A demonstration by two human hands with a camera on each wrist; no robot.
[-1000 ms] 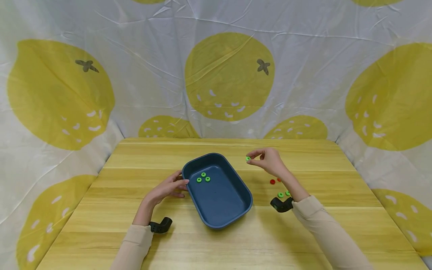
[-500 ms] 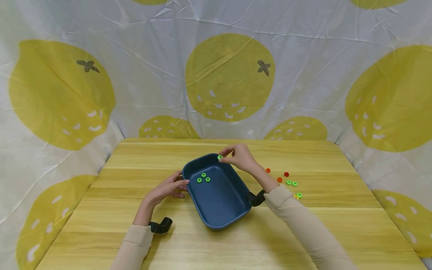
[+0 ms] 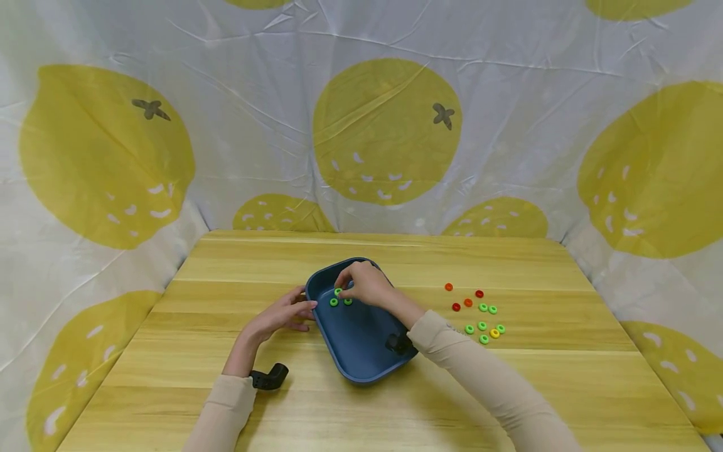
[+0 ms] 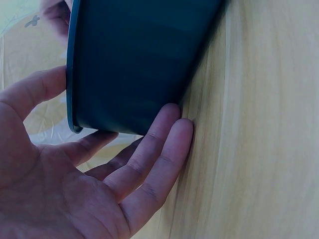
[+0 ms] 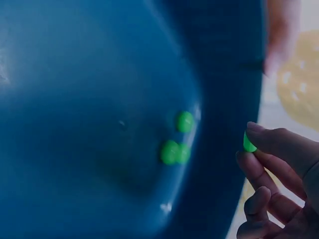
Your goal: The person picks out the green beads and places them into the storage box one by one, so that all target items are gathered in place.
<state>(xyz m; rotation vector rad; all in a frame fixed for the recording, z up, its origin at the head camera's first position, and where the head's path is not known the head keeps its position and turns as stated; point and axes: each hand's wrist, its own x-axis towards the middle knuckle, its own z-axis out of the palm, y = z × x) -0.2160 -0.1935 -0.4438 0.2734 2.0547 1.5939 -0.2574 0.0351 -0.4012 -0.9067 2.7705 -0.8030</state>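
Observation:
A dark blue rectangular tray (image 3: 361,370) stands slanted on the table. My left hand (image 3: 279,314) holds its far-left corner; in the left wrist view the thumb (image 4: 47,84) is at the rim and the fingers (image 4: 162,154) lie along the outer wall. Over the tray's far end is my right hand (image 3: 364,285). Its thumb and index finger pinch a small green ring bead (image 5: 249,143), partly hidden by the fingertips. Three more green ring beads (image 5: 185,122) lie close together on the tray floor, partly covered by the right hand in the head view.
Right of the tray, loose ring beads lie on the wooden table (image 3: 542,376): several green ones (image 3: 482,326), red and orange ones (image 3: 468,302), and a yellow one (image 3: 494,333). Behind the table hangs a lemon-print cloth (image 3: 508,144).
My right hand has carried the green bead leftward from beside the tray, across its rim and down into it. The left hand and the tray have stayed put.

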